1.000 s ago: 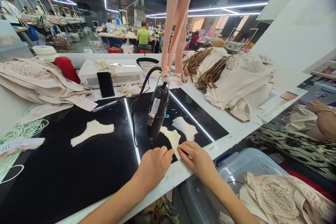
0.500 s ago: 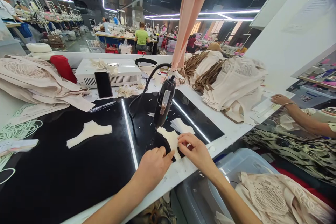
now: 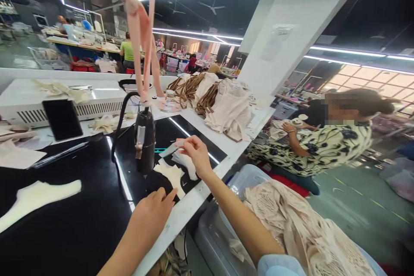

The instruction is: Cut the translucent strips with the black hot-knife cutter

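Observation:
A cream fabric piece (image 3: 174, 175) with curved edges lies on the black tabletop near its front edge. My left hand (image 3: 153, 211) presses its fingertips on the near end of that piece, fingers curled together. Just beyond, my right hand (image 3: 196, 155) has thumb and fingers closed on a thin pale strip (image 3: 168, 149), above some loose white pieces (image 3: 187, 164). A black handheld tool (image 3: 145, 142) hangs upright on knotted pink cloth bands (image 3: 139, 30), its lower tip close to the cream piece. Another cream piece (image 3: 42, 196) lies flat at the left.
A black phone (image 3: 62, 119) leans against a white vented box (image 3: 106, 105). Pale garments with brown straps (image 3: 223, 103) are piled at the back. Below the table edge, a clear plastic bin (image 3: 207, 224) holds more garments (image 3: 291, 224). A co-worker (image 3: 336, 142) sits at the right.
My view has turned right. My right hand has moved from the cream piece's edge to the white pieces beyond and now pinches a pale strip. My left hand stays on the cream piece.

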### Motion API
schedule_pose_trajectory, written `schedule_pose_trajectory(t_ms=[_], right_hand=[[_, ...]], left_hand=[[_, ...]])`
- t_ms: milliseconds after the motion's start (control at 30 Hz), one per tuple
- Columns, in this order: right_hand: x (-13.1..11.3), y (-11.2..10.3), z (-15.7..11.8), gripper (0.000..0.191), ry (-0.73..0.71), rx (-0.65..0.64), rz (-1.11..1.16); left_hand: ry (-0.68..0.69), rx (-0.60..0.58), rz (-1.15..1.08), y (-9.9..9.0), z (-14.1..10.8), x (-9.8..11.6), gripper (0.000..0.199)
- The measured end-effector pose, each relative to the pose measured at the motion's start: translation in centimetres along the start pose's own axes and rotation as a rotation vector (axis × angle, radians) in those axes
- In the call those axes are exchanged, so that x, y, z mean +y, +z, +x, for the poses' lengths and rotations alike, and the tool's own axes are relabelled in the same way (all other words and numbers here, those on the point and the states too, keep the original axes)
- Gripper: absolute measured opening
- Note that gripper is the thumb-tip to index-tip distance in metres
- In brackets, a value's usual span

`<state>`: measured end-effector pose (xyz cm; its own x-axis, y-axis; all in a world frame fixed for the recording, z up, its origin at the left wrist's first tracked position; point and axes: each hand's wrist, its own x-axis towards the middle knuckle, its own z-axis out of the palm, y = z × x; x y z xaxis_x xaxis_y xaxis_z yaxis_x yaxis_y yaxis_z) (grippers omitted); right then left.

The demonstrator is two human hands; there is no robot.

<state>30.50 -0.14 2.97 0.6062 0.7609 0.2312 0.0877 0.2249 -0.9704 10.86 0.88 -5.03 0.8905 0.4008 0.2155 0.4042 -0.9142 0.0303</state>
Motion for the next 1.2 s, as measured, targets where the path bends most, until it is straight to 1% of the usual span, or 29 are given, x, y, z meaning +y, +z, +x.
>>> schedule_pose_trajectory(t_ms=[100,167,233,300,367,433,533,633,767,833,900,967,1000,1033,1100,1200], right_hand=[[-1.3,0.0,0.1,0.017,-0.14,0.038,0.05],[-2.0,-0.1,-0.4,0.018,-0.214,0.035,0.07],[-2.6,-0.2,-1.4,0.02,-0.256,0.01,0.077],[-2.9,-0.2,-2.6,0.023,-0.262,-0.027,0.08],[-2.9,-0.2,-4.0,0.027,-0.239,-0.071,0.079],[-2.8,-0.1,-5.5,0.03,-0.198,-0.12,0.073],[-2.3,0.1,-7.6,0.035,-0.124,-0.196,0.061],[-1.7,0.2,-9.4,0.038,-0.059,-0.257,0.046],[-0.9,0.5,-11.2,0.042,0.011,-0.315,0.029],[-0.6,0.8,-11.8,0.044,0.04,-0.343,0.031],[-0.2,1.2,-12.4,0.044,0.062,-0.36,0.04],[0.1,1.5,-12.8,0.042,0.081,-0.365,0.053],[0.3,1.6,-13.0,0.04,0.093,-0.364,0.062],[0.5,1.7,-13.1,0.038,0.103,-0.372,0.072],[0.9,1.9,-13.4,0.035,0.126,-0.4,0.095],[1.5,2.2,-13.7,0.025,0.179,-0.418,0.11]], left_hand=[[-0.037,-0.08,-0.016,-0.9,0.3,0.2,0.041],[-0.035,-0.102,-0.043,-1.2,0.4,0.2,0.041],[-0.021,-0.105,-0.058,-1.1,0.5,0.0,0.042],[0.0,-0.088,-0.067,-0.6,0.4,-0.2,0.043],[0.011,-0.055,-0.093,-0.1,0.3,-0.4,0.044],[-0.006,-0.016,-0.163,0.2,0.0,-0.6,0.044],[-0.107,-0.004,-0.386,-0.1,-0.4,-1.2,0.041],[-0.249,-0.057,-0.754,-1.2,-0.8,-2.2,0.044],[-0.379,-0.126,-1.354,-2.3,-1.6,-3.5,0.066],[-0.437,-0.185,-1.571,-2.8,-2.1,-3.5,0.069],[-0.446,-0.222,-1.645,-3.5,-2.8,-3.1,0.059],[-0.46,-0.206,-1.626,-4.2,-3.4,-2.4,0.046],[-0.498,-0.196,-1.631,-4.5,-3.7,-2.2,0.043],[-0.528,-0.197,-1.647,-4.8,-3.9,-2.0,0.042],[-0.574,-0.159,-1.699,-5.2,-4.3,-2.1,0.043],[-0.591,-0.131,-1.725,-5.5,-5.2,-2.8,0.045]])
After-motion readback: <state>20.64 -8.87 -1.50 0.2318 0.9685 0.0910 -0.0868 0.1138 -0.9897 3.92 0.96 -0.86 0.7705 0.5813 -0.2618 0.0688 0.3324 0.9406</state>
